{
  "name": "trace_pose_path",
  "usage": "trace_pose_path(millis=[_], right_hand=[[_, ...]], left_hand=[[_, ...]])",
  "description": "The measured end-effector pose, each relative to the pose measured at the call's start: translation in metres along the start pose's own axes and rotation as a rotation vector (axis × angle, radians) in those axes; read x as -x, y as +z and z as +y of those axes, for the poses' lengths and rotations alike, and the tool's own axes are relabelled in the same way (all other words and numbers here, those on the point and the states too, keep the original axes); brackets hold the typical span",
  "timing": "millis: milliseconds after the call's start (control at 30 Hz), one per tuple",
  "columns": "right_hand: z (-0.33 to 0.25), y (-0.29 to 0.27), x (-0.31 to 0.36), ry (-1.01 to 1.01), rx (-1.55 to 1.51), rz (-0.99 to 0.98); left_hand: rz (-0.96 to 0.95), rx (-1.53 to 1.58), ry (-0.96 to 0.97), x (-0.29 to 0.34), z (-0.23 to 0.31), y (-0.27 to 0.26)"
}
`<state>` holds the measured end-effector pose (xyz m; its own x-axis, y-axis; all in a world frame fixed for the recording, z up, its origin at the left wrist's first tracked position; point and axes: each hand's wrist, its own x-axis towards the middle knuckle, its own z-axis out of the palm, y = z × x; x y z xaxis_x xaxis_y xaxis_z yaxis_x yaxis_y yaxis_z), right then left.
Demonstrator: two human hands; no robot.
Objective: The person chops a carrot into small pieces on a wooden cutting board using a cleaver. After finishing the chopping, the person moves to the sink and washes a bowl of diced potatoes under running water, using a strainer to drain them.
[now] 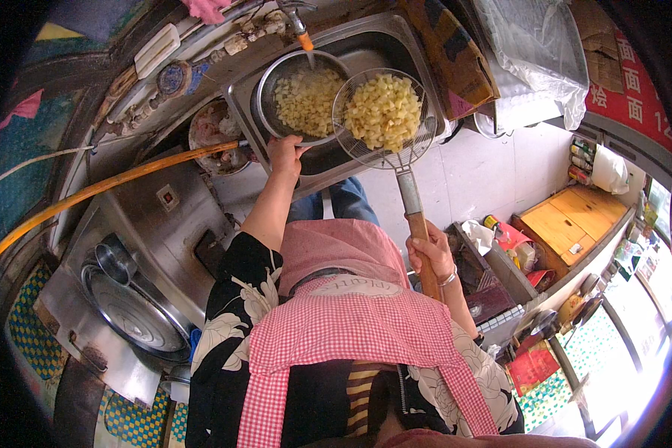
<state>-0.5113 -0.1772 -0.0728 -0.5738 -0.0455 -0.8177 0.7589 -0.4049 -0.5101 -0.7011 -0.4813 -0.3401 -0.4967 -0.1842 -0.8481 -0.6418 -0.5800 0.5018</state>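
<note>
My right hand (434, 256) is closed round the wooden handle of a wire skimmer (408, 190). Pale yellow diced potatoes (383, 112), as they appear, lie heaped in its mesh bowl, over the right part of the sink. My left hand (284, 154) grips the near rim of a round metal basin (260, 104), its fingertips partly hidden. More diced pieces (304, 103) sit in water in that basin. Water runs into it from a tap with an orange end (305, 40).
The basin stands in a steel sink (325, 179). Left of it are a bowl of what looks like raw meat (205, 127) and a long wooden pole (104, 185). A cardboard box (455, 56) borders the sink's right. A lidded pot (138, 310) sits lower left, a wooden-topped cabinet (575, 224) right.
</note>
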Motion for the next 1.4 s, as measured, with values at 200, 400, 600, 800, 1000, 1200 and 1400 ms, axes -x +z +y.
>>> trace_pose_path(millis=[200, 400, 600, 800, 1000, 1200, 1400], right_hand=[[0.001, 0.000, -0.002, -0.012, 0.002, 0.004], [-0.007, 0.002, 0.001, 0.015, -0.009, -0.026], [-0.008, 0.005, -0.003, 0.005, -0.015, -0.022], [-0.006, 0.003, -0.017, -0.025, 0.051, -0.036], [0.000, 0.008, -0.036, -0.008, -0.001, -0.094], [0.008, 0.027, -0.052, 0.037, 0.028, -0.186], [0.011, 0.038, -0.058, 0.049, 0.025, -0.229]], left_hand=[[-0.056, -0.006, -0.037, -0.006, -0.001, -0.008], [0.027, 0.020, 0.068, 0.029, 0.019, -0.009], [0.016, 0.002, 0.081, 0.063, 0.044, -0.034], [0.002, -0.004, 0.079, 0.082, 0.076, -0.062], [-0.053, -0.002, 0.205, 0.124, 0.094, -0.042], [-0.035, -0.031, 0.271, 0.145, 0.110, -0.010], [-0.072, -0.074, 0.434, 0.155, 0.114, 0.018]])
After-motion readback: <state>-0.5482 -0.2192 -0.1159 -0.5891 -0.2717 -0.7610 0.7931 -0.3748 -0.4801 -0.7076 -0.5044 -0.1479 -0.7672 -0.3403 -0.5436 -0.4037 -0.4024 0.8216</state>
